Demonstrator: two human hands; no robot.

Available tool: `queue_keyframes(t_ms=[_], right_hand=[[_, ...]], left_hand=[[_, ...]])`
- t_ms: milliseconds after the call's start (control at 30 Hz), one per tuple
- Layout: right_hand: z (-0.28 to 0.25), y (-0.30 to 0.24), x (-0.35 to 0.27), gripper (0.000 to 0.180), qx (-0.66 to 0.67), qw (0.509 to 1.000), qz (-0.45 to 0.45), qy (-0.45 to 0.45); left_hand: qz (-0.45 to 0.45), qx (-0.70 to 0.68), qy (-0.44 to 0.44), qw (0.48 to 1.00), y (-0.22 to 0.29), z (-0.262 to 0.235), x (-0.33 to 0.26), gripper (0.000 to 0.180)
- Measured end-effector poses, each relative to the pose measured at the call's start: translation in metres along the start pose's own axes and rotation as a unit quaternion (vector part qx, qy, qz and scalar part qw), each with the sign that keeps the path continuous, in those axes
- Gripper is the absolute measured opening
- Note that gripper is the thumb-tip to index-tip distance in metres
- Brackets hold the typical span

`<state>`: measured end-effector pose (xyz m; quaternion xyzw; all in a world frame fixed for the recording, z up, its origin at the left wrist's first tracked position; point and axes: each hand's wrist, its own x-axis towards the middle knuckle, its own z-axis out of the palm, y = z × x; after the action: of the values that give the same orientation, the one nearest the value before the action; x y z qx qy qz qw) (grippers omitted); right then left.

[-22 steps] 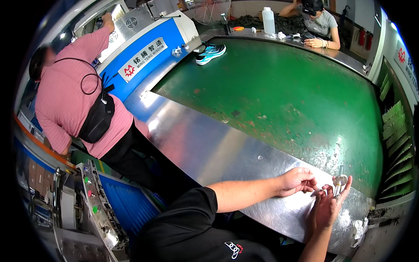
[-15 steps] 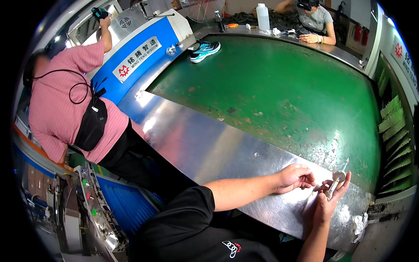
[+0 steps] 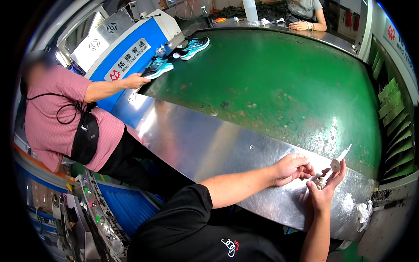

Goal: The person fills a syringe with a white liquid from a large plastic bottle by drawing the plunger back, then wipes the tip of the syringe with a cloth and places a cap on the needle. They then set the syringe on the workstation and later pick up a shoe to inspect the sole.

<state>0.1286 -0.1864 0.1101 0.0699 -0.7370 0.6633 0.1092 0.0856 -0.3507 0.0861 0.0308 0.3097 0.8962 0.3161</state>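
Observation:
My right hand is closed around a slim white pointed syringe-like tool, with a round beige disc at its middle. Its tip points up and away over the green belt; crumpled pale material shows by my fingers. Just left of it, my left hand hovers over the metal ledge with fingers curled in; the inside of this hand is hidden. At the far left, a co-worker's hand holds a black and turquoise shoe. A matching shoe sits behind it on the belt's far left corner.
The green conveyor belt stretches beyond the ledge. A blue and white machine borders it on the left, green strip curtains on the right. Across it sits another person near a white bottle. Crumpled white tissue lies at the ledge's right end.
The co-worker's arm has come down from the machine top and now holds a shoe at the belt's edge. The tool in my right hand has turned, showing more of its white length.

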Motion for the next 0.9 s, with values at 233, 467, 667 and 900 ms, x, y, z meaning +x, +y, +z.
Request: queue_keyframes(t_ms=[233,467,667,900], right_hand=[[0.0025,-0.0039,-0.0012,0.115,0.008,1.0,-0.013,-0.008],[0.0025,-0.0004,-0.0024,0.115,0.01,1.0,-0.009,-0.019],[0.0035,-0.0015,-0.0037,0.115,-0.003,1.0,-0.004,-0.03],[0.0044,0.0041,-0.0041,0.115,-0.05,0.996,-0.064,-0.03]], left_hand=[[-0.004,0.0,0.017,1.0,0.0052,0.0057,-0.0041,0.019],[-0.007,-0.004,0.023,1.0,0.0078,0.0082,-0.0057,0.018],[-0.01,-0.006,0.024,1.0,0.0074,0.0066,-0.0074,0.02],[-0.004,0.001,0.012,1.0,0.0083,0.0079,-0.0073,0.019]])
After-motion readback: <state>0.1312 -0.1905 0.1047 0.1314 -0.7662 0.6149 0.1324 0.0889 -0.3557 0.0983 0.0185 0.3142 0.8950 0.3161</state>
